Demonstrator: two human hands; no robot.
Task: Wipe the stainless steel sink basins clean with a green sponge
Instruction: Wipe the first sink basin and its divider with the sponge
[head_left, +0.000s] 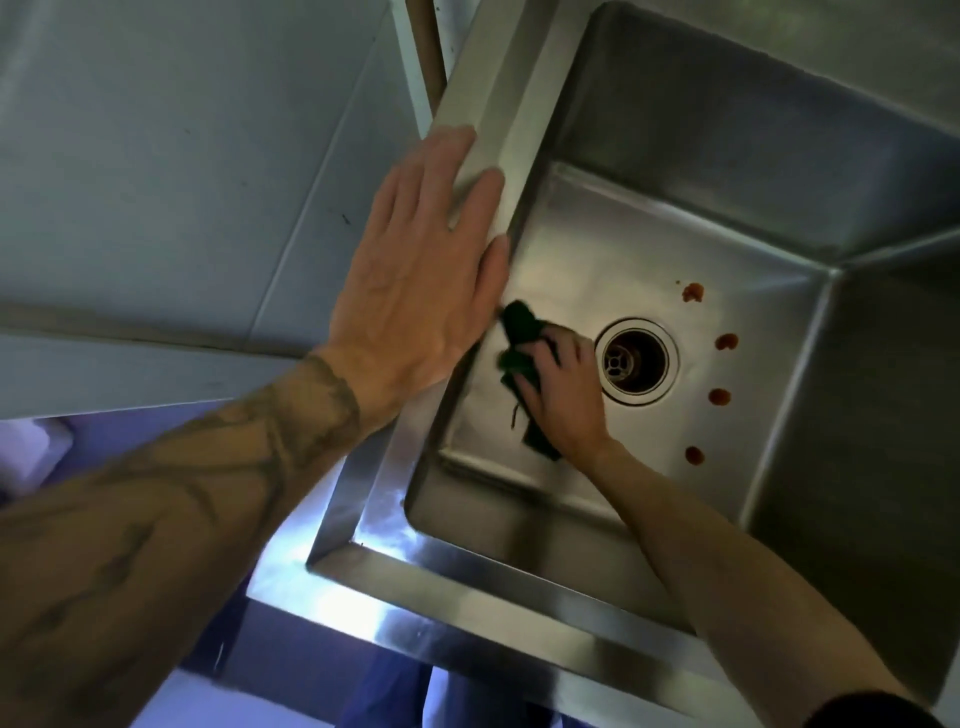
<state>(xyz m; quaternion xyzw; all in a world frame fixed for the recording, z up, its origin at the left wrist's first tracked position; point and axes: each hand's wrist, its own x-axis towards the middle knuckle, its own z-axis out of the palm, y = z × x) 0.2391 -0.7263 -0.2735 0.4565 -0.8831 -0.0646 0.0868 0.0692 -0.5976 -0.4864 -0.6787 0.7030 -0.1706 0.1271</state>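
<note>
A deep stainless steel sink basin (649, 239) fills the right of the view, with a round drain (636, 361) in its floor. My right hand (563, 395) is down on the basin floor just left of the drain, gripping a dark green sponge (519, 338) pressed against the steel. My left hand (421, 280) lies flat with fingers spread on the sink's left rim (483, 88), holding nothing. Several reddish-brown sauce spots (724, 342) dot the floor to the right of the drain.
A grey panelled wall or counter surface (182, 156) lies left of the sink. The sink's front rim (467, 597) runs across the bottom of the view. Basin walls rise steeply at the right (883, 415).
</note>
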